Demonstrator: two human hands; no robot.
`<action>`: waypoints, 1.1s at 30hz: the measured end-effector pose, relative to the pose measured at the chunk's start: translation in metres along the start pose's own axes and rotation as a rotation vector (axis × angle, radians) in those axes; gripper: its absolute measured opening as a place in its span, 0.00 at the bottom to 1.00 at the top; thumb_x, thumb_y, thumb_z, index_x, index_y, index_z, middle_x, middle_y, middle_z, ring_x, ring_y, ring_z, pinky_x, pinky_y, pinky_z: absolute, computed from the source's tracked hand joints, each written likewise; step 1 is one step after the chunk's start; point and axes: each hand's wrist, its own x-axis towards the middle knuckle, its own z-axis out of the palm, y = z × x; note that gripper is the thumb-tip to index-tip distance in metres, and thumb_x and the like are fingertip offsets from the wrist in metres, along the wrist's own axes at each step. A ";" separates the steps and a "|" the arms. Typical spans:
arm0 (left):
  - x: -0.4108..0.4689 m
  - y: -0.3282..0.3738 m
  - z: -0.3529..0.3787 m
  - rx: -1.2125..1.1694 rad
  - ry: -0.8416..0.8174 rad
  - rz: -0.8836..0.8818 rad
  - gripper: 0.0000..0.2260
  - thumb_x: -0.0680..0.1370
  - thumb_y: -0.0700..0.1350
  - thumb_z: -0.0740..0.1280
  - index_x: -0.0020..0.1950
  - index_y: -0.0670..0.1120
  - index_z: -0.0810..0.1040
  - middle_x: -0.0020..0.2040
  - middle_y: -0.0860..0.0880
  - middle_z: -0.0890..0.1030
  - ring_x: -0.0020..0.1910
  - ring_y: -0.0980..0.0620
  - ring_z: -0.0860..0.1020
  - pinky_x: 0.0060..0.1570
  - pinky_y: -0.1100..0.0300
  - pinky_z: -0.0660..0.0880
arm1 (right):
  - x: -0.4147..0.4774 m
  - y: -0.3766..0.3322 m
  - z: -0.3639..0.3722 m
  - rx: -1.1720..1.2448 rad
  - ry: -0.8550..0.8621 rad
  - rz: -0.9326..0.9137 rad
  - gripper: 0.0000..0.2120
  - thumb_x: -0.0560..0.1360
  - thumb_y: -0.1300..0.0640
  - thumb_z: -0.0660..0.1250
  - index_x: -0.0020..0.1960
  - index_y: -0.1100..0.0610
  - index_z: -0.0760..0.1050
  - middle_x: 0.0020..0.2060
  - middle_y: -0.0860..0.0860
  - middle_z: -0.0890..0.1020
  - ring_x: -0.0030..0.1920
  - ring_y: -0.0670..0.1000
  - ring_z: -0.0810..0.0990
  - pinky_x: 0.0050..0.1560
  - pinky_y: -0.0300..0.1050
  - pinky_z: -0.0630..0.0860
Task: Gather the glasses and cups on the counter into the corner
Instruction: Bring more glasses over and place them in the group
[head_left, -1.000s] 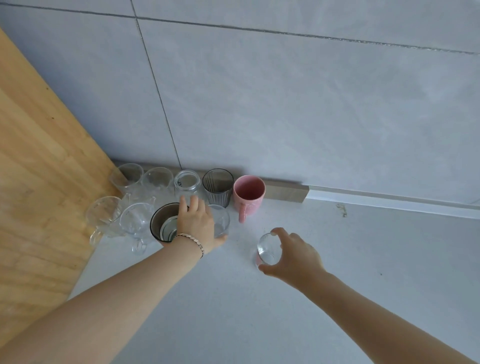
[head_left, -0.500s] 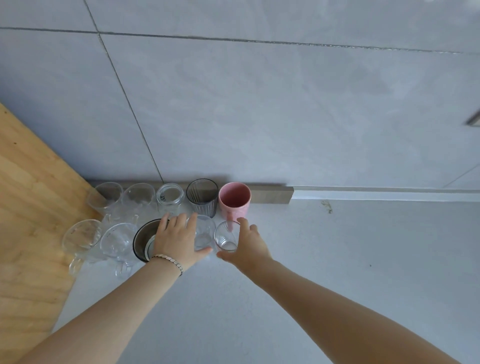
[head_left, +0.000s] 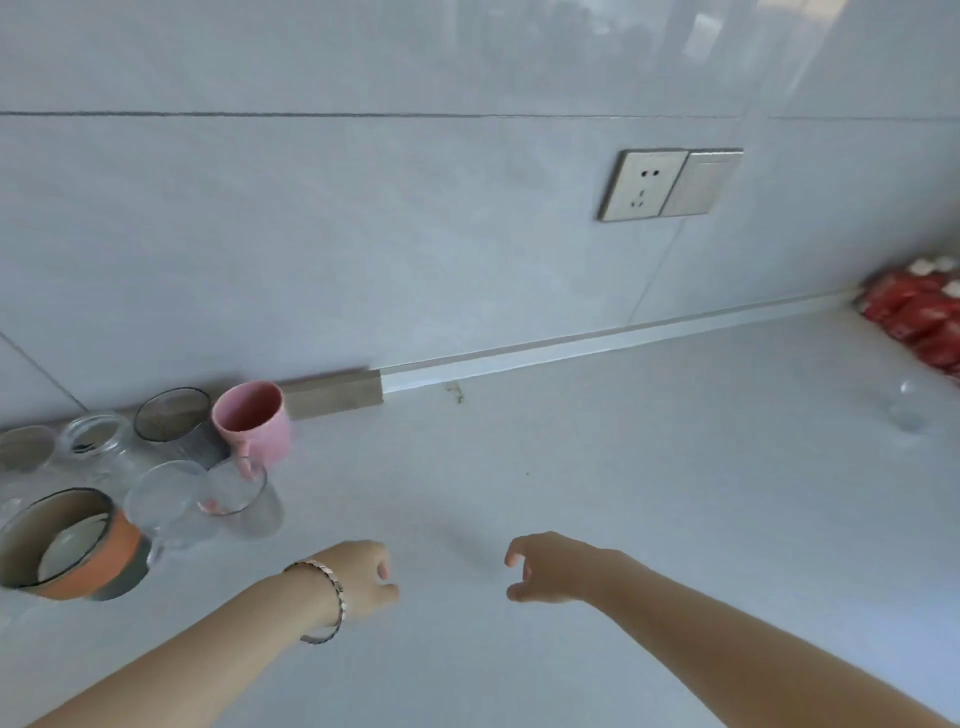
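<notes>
Left hand (head_left: 358, 579) and right hand (head_left: 558, 569) loosely curled, empty, over bench (head_left: 571, 467), right of glasses (head_left: 208, 499) beside mug (head_left: 254, 421).

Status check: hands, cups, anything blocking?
Left hand and right hand empty, open. Cups clustered in corner beside pink mug. One clear glass stranded far right. Counter path unobstructed.

Pale grey tiled wall (head_left: 363, 234) with a socket plate (head_left: 670, 183) above a light counter (head_left: 623, 493).

My left hand (head_left: 358, 579) and right hand (head_left: 558, 569) hover apart, empty, fingers loosely curled, forearms reaching forward.
</notes>
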 end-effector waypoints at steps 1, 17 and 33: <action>0.010 0.019 0.004 0.015 -0.015 0.016 0.08 0.76 0.51 0.60 0.53 0.52 0.71 0.50 0.52 0.73 0.52 0.51 0.74 0.52 0.61 0.69 | -0.007 0.025 -0.001 0.025 0.010 0.038 0.22 0.76 0.48 0.62 0.69 0.49 0.66 0.65 0.48 0.73 0.64 0.50 0.73 0.62 0.48 0.70; 0.111 0.519 0.063 0.158 0.000 0.346 0.13 0.77 0.49 0.59 0.60 0.48 0.73 0.60 0.49 0.77 0.55 0.48 0.77 0.57 0.58 0.72 | -0.133 0.512 -0.060 0.355 0.346 0.448 0.19 0.76 0.50 0.62 0.66 0.51 0.69 0.63 0.50 0.75 0.64 0.52 0.73 0.57 0.42 0.69; 0.224 0.708 0.033 0.254 0.124 0.352 0.16 0.78 0.48 0.59 0.66 0.52 0.68 0.63 0.52 0.74 0.58 0.49 0.77 0.58 0.57 0.74 | -0.089 0.781 -0.157 0.545 0.625 0.852 0.45 0.65 0.41 0.74 0.72 0.56 0.56 0.65 0.61 0.65 0.64 0.64 0.69 0.61 0.53 0.72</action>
